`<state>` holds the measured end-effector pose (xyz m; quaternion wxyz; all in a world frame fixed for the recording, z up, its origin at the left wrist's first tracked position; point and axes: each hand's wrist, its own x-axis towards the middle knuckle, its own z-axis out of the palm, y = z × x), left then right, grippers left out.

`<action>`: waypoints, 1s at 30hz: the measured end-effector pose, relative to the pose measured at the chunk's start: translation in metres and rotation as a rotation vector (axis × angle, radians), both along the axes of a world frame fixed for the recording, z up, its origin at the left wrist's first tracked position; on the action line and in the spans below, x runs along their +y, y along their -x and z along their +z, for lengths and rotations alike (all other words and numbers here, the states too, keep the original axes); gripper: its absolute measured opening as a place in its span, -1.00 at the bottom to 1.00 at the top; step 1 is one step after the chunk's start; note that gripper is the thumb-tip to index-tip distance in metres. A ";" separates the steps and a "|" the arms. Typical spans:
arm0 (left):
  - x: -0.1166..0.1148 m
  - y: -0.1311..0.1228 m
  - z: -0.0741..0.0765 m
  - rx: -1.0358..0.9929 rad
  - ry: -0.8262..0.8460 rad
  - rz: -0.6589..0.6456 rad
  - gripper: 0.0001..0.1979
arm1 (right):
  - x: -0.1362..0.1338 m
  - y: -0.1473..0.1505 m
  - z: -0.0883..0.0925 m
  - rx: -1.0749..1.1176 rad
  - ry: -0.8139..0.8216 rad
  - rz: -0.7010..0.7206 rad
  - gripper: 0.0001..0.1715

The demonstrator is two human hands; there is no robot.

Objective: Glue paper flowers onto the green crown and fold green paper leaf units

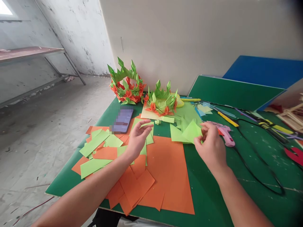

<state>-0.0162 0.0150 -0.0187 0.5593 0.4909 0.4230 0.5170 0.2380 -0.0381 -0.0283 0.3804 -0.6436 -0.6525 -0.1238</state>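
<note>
My right hand (pixel 210 145) pinches the edge of a folded light-green paper (pixel 192 130), holding it over other green sheets. Raised above the paper pieces on the left, my left hand (pixel 140 137) has its fingers apart and holds nothing. Beneath it lie loose green paper strips (pixel 94 143) and orange paper pieces (pixel 136 184). A large orange sheet (pixel 171 176) spreads between my forearms. Two crowns of folded green and orange paper stand at the back: a taller crown (pixel 127 94) on the left and a smaller crown (pixel 165 105) nearer the middle.
A phone (pixel 123 119) rests left of the smaller crown. Right of my right hand are a pink glue gun (pixel 226 134) with a black cord, a yellow cutter (pixel 227 119) and red-handled scissors (pixel 293 155). Green and blue boards (pixel 236 91) lean behind the green table (pixel 208 195).
</note>
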 end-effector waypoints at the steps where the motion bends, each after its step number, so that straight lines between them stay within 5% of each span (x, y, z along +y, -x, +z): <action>1: -0.003 -0.001 0.002 -0.028 0.033 -0.038 -0.68 | -0.001 0.004 0.002 0.060 -0.077 0.027 -0.53; 5: -0.014 -0.007 0.007 -0.107 0.140 -0.283 -0.54 | -0.008 0.026 0.007 0.319 -0.215 0.229 -0.67; 8: -0.021 -0.008 0.007 -0.111 0.169 -0.409 -0.40 | -0.013 0.036 0.007 0.270 -0.314 0.296 -0.76; 12: -0.025 -0.006 0.003 -0.047 0.192 -0.590 -0.42 | -0.015 0.033 0.010 0.052 -0.620 0.242 -0.53; 16: -0.027 -0.005 -0.002 0.055 0.216 -0.705 -0.47 | -0.017 0.023 0.014 -0.031 -0.735 0.213 -0.42; 21: -0.027 -0.009 -0.007 0.091 0.185 -0.585 -0.25 | -0.017 0.028 0.016 0.139 -0.682 0.241 -0.52; 24: -0.025 -0.010 -0.010 0.233 -0.022 -0.465 -0.11 | -0.015 0.039 0.016 0.393 -0.552 0.374 -0.51; 27: -0.025 -0.012 -0.012 0.351 -0.156 -0.452 -0.32 | -0.013 0.045 0.016 0.584 -0.482 0.409 -0.52; 30: -0.025 -0.013 -0.014 0.372 -0.078 -0.463 -0.57 | -0.012 0.041 0.015 0.728 -0.464 0.361 -0.58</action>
